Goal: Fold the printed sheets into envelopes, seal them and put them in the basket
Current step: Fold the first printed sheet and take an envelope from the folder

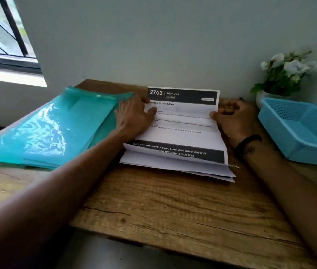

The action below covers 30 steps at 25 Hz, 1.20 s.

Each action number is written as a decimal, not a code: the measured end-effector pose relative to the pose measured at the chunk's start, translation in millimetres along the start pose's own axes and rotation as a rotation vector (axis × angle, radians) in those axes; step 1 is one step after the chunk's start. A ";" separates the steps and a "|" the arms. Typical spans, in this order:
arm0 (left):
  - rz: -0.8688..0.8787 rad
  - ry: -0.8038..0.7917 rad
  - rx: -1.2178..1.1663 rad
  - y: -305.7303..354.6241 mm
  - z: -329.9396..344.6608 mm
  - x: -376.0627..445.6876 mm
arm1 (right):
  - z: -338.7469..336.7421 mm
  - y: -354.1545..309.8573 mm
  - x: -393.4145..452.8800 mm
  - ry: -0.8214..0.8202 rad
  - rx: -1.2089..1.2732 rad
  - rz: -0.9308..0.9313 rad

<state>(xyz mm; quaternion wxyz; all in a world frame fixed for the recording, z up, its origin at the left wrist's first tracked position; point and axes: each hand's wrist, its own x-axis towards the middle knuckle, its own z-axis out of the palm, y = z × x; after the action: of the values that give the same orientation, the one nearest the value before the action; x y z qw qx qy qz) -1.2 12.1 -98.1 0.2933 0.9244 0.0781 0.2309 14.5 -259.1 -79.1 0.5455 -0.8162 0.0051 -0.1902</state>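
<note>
A printed sheet (181, 121) headed "2703 BEDROOM" is held up off a thin stack of white sheets (175, 166) at the middle of the wooden desk. Its lower part bends forward in a fold. My left hand (134, 115) grips the sheet's left edge, thumb on the print. My right hand (231, 115) pinches the right edge, thumb on the front. A pile of glossy teal envelopes (51, 129) lies to the left of the sheets. The light blue plastic basket (297, 133) stands at the right and looks bare inside.
A white pot of white flowers (285, 74) stands behind the basket against the wall. A window (2, 35) is at the upper left. The wooden desk (173, 206) reaches toward me, its front edge near the bottom of the view.
</note>
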 end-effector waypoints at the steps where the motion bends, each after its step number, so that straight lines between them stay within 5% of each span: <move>1: -0.008 -0.001 -0.039 -0.9 -0.3 0.6 | -1.0 1.1 -1.2 -0.017 0.014 0.003; 18: 0.040 0.089 -0.481 20.5 -29.1 -19.1 | -10.2 -2.7 -5.5 -0.023 0.296 0.019; 30: -0.119 -0.127 -0.763 14.6 -32.9 -16.9 | -13.1 6.0 -1.6 -0.109 0.317 0.035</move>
<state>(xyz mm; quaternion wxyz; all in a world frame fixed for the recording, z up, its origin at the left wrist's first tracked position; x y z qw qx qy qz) -31.5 12.1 -72.4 0.6331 0.7552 0.0216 0.1684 10.0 -272.8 -80.6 0.6701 -0.7288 -0.0403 -0.1348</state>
